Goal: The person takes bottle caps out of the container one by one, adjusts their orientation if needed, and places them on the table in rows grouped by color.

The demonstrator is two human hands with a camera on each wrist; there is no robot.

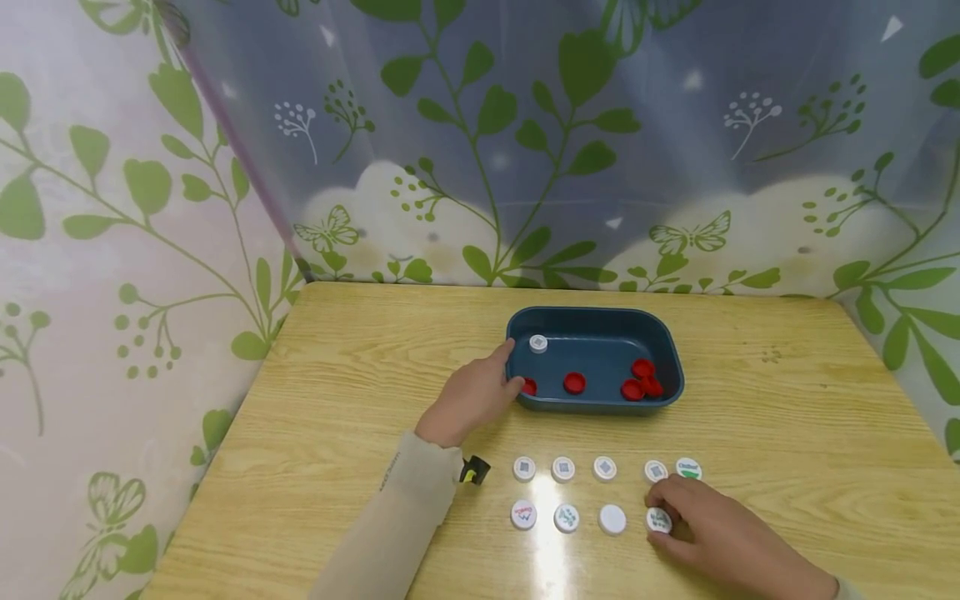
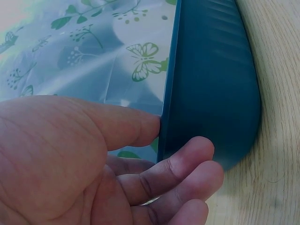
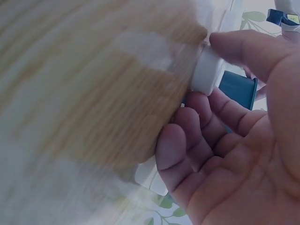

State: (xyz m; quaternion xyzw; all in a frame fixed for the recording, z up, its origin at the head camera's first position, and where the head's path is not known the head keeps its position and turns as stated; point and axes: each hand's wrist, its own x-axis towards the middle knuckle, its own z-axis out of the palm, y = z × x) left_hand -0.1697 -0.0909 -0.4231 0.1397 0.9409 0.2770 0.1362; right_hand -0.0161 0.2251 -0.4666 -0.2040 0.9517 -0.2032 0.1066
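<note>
My left hand (image 1: pixel 472 396) is at the left end of a dark blue plastic tray (image 1: pixel 600 408), gripping its rim between thumb and fingers. Seen from the left wrist, the thumb meets the tray's edge (image 2: pixel 171 93) and the other fingers curl by its wall. With thumb and fingertips, my right hand (image 1: pixel 708 529) pinches a white bottle cap (image 1: pixel 658 521) with a green print, at the right end of the near row. That white cap (image 3: pixel 206 70) stands between thumb and fingers in the right wrist view, close to the table.
Other white caps lie in two rows; a green-printed one (image 1: pixel 688 468) sits just beyond my right hand. Inside the tray are several red caps (image 1: pixel 574 382) and one white cap (image 1: pixel 538 342). A patterned curtain (image 1: pixel 480 167) borders the wooden table (image 1: pixel 375 350).
</note>
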